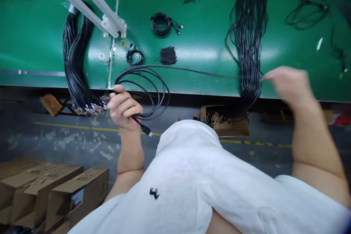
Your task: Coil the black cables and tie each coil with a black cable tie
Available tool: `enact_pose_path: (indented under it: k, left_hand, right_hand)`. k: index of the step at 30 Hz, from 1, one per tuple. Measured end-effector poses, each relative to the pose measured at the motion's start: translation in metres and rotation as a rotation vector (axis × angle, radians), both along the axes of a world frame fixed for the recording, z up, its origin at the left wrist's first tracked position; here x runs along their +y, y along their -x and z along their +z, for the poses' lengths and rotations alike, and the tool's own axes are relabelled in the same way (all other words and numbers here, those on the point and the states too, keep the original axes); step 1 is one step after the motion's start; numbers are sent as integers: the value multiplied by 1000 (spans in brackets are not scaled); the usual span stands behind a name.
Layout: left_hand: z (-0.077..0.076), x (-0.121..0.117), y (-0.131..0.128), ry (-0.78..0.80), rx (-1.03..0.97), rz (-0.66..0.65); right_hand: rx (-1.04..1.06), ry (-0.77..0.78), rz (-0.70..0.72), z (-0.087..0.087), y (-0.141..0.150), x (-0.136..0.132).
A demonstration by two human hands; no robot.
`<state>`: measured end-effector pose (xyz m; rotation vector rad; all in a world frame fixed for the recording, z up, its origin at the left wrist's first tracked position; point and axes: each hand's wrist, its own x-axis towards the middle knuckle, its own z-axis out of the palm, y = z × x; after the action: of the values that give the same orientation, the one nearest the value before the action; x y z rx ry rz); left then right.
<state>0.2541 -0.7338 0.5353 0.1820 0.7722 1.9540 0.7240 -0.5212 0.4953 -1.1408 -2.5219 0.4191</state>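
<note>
My left hand [124,109] is closed around a loosely coiled black cable [161,98], just off the table's near edge. One end of it, a dark plug with a metal tip [146,130], hangs below my fingers. From the coil a single strand runs almost straight across to my right hand [290,82], which pinches it out at the right and is smeared a little by motion. That strand passes over a thick bundle of black cables [251,44] draped over the table edge.
On the green table [203,18] lie a coiled cable [161,24], a smaller coil [135,56], a pile of short black ties [168,55] and another cable bundle [74,44]. White posts [90,3] rise at left. Below are a cardboard box [233,128] and several cartons [76,190].
</note>
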Motion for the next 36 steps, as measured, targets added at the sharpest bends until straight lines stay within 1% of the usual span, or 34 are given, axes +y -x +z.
enact_pose_path:
  k: [2, 3, 4, 5, 6, 8, 10, 13, 15, 17, 19, 21, 23, 26, 28, 29, 30, 31, 32, 33, 34, 36]
  left_hand:
    - [-9, 4, -3, 217, 51, -173]
    - [-17, 6, -10, 326, 111, -277]
    - [-27, 6, -18, 412, 185, -369]
    - [-37, 6, -28, 467, 252, -462]
    - [-47, 3, -39, 489, 295, -549]
    - [-63, -4, -58, 476, 330, -715]
    - [-69, -11, -73, 413, 324, -870]
    - [-64, -16, -84, 323, 245, -1053]
    - [-59, -16, -88, 313, 152, -1093]
    - [-56, -16, -90, 326, 63, -1067]
    - [-54, -16, -90, 340, -10, -1007]
    - [-52, -16, -87, 362, -69, -920]
    - [-48, -15, -79, 396, -118, -794]
    - [-39, -16, -61, 445, -169, -578]
    - [-33, -17, -48, 462, -179, -453]
    - [-30, -18, -42, 456, -174, -390]
    - [-29, -18, -35, 438, -158, -323]
    - [-28, -18, -29, 411, -131, -260]
    - [-29, -18, -24, 382, -93, -217]
    - [-31, -17, -21, 358, -42, -200]
    - [-34, -15, -18, 344, 23, -211]
    - [-44, -10, -21, 357, 187, -321]
  right_hand:
    - [-19, 138, 258, -3, 56, -37]
    - [-16, 238, 417, -2, 84, -55]
    - [7, 314, 532, 0, 110, -71]
    - [40, 381, 624, 3, 132, -83]
    - [79, 434, 685, 7, 151, -91]
    - [152, 495, 722, 13, 178, -95]
    - [192, 530, 710, 12, 191, -88]
    - [221, 586, 656, 3, 197, -75]
    - [253, 636, 623, -3, 197, -69]
    - [278, 694, 603, -8, 196, -64]
    - [287, 745, 574, -17, 195, -57]
    - [290, 756, 492, -33, 188, -45]
    - [282, 715, 339, -60, 170, -30]
    - [195, 638, 99, -112, 125, -11]
    - [89, 632, 34, -141, 92, -8]
    - [28, 627, 26, -151, 78, -10]
    - [-38, 612, 33, -157, 69, -15]
    - [-103, 584, 55, -158, 64, -24]
    - [-159, 547, 98, -153, 64, -35]
    - [-197, 507, 165, -143, 69, -48]
    - [-211, 473, 260, -129, 79, -63]
    - [-148, 438, 503, -92, 106, -92]
